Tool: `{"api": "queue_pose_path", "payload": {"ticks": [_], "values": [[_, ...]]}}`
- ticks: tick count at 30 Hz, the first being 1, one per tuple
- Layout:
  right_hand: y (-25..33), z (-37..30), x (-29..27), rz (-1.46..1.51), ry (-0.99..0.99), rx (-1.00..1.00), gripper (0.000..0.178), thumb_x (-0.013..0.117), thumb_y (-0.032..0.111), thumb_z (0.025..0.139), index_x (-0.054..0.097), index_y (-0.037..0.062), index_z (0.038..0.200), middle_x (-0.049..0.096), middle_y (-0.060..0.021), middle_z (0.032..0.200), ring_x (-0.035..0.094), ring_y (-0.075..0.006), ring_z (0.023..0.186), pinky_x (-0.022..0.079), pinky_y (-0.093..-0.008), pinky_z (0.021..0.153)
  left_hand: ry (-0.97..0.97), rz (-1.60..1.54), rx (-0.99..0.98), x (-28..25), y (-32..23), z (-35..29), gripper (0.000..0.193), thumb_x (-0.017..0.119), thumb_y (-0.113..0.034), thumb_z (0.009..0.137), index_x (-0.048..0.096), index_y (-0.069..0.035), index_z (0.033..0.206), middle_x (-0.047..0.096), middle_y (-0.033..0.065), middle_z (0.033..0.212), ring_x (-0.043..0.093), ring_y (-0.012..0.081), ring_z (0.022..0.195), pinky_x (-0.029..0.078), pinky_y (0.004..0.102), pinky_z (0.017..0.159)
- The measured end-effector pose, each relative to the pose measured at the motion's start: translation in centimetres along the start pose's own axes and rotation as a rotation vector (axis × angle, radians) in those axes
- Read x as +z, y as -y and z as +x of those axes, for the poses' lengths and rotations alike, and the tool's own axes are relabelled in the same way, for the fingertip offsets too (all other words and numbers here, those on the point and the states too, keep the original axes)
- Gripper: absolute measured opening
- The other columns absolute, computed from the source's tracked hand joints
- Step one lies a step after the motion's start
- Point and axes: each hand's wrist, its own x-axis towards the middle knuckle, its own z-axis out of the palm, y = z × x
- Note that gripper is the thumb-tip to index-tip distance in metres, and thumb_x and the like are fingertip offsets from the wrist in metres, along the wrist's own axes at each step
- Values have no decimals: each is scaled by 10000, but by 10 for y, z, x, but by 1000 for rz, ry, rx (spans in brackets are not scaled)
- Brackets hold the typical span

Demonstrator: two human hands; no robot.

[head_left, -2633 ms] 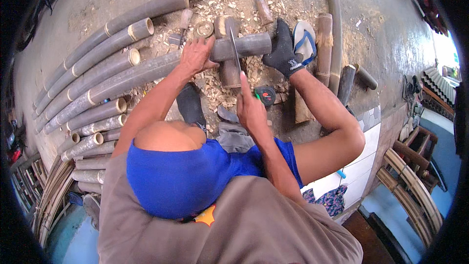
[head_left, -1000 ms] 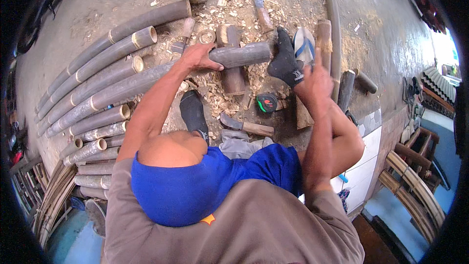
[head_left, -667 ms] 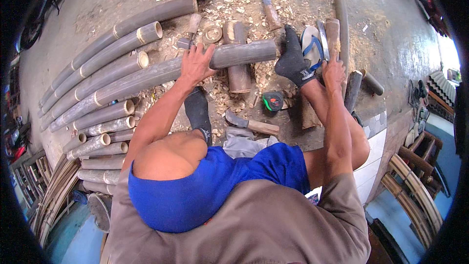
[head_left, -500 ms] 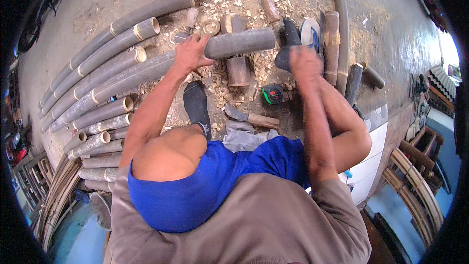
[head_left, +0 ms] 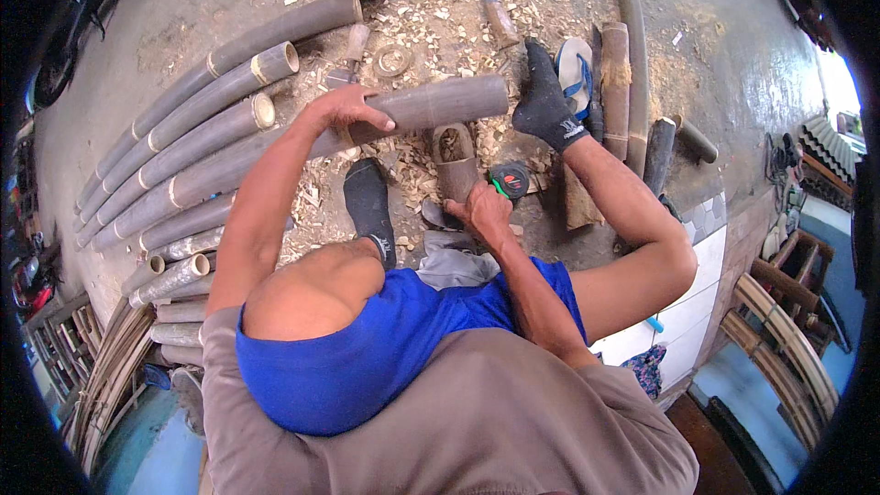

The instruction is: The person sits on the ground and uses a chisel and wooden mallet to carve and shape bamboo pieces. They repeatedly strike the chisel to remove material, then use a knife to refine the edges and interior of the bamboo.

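My left hand [head_left: 350, 108] is wrapped over a long grey bamboo pole [head_left: 449, 103], thumb on its near side. The pole's right end reaches between my feet and its length runs off to the left among other poles. My right hand [head_left: 486, 209] grips the near end of a short bamboo piece [head_left: 457, 174]. Its far end has a rounded cut-out and lies just by the pole. Beside my right hand lies a black and green tape measure [head_left: 510, 181]. A curved knife's blade [head_left: 435, 214] shows left of that hand, which hides most of its handle.
Several bamboo poles [head_left: 220, 82] are laid out at the left. Wood chips [head_left: 440, 32] litter the floor, with a hooked blade [head_left: 498, 11] and a bamboo ring [head_left: 392, 60] among them. At the right are a flip-flop [head_left: 575, 78] and upright-lying bamboo lengths [head_left: 616, 87].
My right hand has come down and left from beside my right foot onto the short bamboo piece, which has shifted toward me. The pole's right end has dropped slightly nearer.
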Motion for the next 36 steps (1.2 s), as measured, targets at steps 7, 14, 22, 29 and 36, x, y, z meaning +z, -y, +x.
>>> {"api": "queue_pose_path", "payload": {"ticks": [7,14,22,29,36], "values": [[-1,-1,-10,29,82,51,743,788,664,731,687,-35,963,718,-224,900,734,-390,843,588,-490,703,-396,481,78,54,-18,-28,907,829,-561,653,551,-154,1414,654,174,1208,634,384,1137,504,497,965],[-4,1,-2,37,112,59,784,775,686,729,691,-41,1009,719,-251,980,729,-409,883,583,-506,748,-518,508,27,46,-15,-23,929,842,-520,655,496,-224,1464,660,157,1138,652,377,1085,519,508,917],[-3,-11,-18,94,170,57,768,744,651,768,670,-72,1016,717,-293,981,713,-444,936,566,-518,820,-510,489,69,49,-21,-27,915,862,-461,630,525,-196,1438,650,170,1204,635,378,1122,506,506,939],[-23,-42,-150,322,217,-158,559,656,509,931,654,22,1207,709,-266,1063,696,-426,1010,539,-517,896,-433,500,21,53,-32,-31,943,868,-467,640,492,-208,1465,634,148,1240,605,361,1181,480,509,994],[-198,-42,-332,539,-252,192,504,651,373,959,630,16,1314,724,-190,1050,714,-299,910,559,-390,813,-574,582,111,60,-36,-56,929,862,-427,707,458,-185,1508,497,173,1450,473,407,1336,410,521,1112]]}}
